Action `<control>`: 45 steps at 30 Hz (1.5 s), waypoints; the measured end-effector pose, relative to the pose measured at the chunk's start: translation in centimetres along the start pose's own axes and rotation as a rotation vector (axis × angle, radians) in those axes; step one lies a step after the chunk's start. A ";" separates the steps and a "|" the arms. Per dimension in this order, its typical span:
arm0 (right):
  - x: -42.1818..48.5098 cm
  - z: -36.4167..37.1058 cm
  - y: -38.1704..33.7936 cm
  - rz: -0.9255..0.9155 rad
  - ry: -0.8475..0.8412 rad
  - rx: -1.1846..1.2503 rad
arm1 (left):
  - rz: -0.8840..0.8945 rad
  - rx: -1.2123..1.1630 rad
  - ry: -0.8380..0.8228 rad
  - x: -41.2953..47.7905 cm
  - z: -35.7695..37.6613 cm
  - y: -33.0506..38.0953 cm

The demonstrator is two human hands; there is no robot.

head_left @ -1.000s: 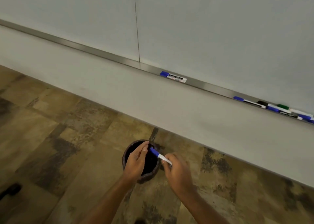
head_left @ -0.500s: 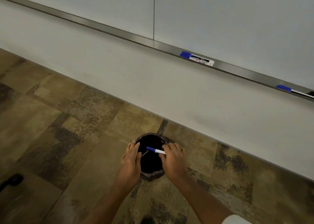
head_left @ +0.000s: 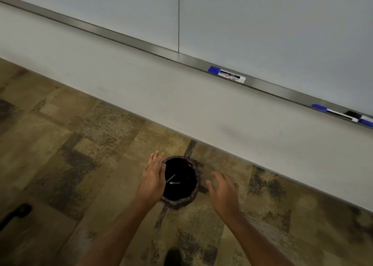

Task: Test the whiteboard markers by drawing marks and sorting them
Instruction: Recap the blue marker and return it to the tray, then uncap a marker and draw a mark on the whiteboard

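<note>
At lower centre, the left hand (head_left: 154, 174) is held flat at the rim of a dark bin (head_left: 177, 202); the right hand (head_left: 223, 191) is spread wide, empty, just beside it.

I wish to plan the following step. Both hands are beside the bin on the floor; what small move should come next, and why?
Probably raise the right hand toward the markers on the tray. Both it and the left hand are open and hold nothing, and a pale pen-like thing lies in the bin, so another marker likely awaits testing.
</note>
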State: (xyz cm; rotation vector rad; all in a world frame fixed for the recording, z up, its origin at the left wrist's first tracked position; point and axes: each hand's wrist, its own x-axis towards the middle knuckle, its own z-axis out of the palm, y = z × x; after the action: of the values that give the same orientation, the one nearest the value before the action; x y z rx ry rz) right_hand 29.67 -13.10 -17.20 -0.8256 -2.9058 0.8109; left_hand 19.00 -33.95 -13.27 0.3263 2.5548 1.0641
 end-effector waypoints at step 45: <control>18.1 -36.6 17.9 -0.051 0.247 0.049 | 0.765 0.322 0.049 10.2 12.5 42.6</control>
State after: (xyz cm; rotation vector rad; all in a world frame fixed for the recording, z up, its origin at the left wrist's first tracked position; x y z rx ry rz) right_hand 28.28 26.30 3.55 -0.7822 -2.6688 0.7162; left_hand 18.02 6.97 6.81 1.4595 2.6871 0.8608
